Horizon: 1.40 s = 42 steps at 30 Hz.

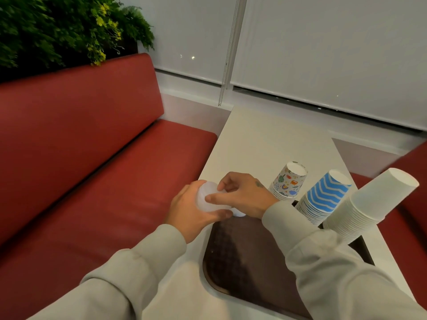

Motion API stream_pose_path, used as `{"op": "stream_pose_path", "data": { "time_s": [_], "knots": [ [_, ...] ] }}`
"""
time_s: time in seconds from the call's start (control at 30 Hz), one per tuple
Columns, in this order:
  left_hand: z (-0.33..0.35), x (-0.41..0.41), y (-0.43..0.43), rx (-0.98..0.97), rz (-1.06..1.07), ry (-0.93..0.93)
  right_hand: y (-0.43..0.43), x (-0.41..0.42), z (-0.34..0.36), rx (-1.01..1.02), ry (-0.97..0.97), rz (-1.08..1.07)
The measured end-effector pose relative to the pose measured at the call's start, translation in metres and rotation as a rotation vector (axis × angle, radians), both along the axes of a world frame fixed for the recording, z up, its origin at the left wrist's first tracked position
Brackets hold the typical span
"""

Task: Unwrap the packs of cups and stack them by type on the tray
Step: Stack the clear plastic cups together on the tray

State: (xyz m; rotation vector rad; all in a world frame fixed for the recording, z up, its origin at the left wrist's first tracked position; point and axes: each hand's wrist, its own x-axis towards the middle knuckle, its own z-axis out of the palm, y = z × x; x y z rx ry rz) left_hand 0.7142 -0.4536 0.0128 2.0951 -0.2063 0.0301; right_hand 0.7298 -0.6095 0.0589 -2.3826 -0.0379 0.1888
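Clear cup pack [209,199] held just above far-left corner of tray [242,262]. Left hand [191,209] grip curled round pack body; right hand [242,195] grip pinching its top; wrap too faint to see. Best: steady pack, peel wrap gently, avoid crushing thin cups.
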Motion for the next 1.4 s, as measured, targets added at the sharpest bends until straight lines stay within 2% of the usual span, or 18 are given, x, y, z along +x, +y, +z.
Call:
{"op": "stream_pose_path", "data": {
  "time_s": [0.63, 0.8, 1.0, 1.13, 1.23, 1.4],
  "knots": [
    [-0.022, 0.008, 0.001, -0.002, 0.007, 0.033, -0.006, 0.014, -0.028, 0.031, 0.041, -0.034],
    [-0.032, 0.012, 0.008, 0.043, 0.081, 0.054, -0.022, 0.028, -0.011, 0.056, -0.056, -0.179],
    [-0.033, 0.018, 0.014, -0.005, 0.139, 0.051, -0.037, 0.041, 0.003, -0.137, -0.102, -0.272],
    [-0.034, 0.020, 0.015, -0.033, 0.153, 0.050, -0.039, 0.045, -0.009, -0.248, -0.030, -0.301],
    [-0.035, 0.020, 0.015, -0.034, 0.152, 0.057, -0.037, 0.045, -0.020, -0.288, 0.044, -0.289],
    [-0.035, 0.021, 0.017, -0.034, 0.152, 0.065, -0.034, 0.045, -0.027, -0.317, 0.021, -0.256]
  ]
}}
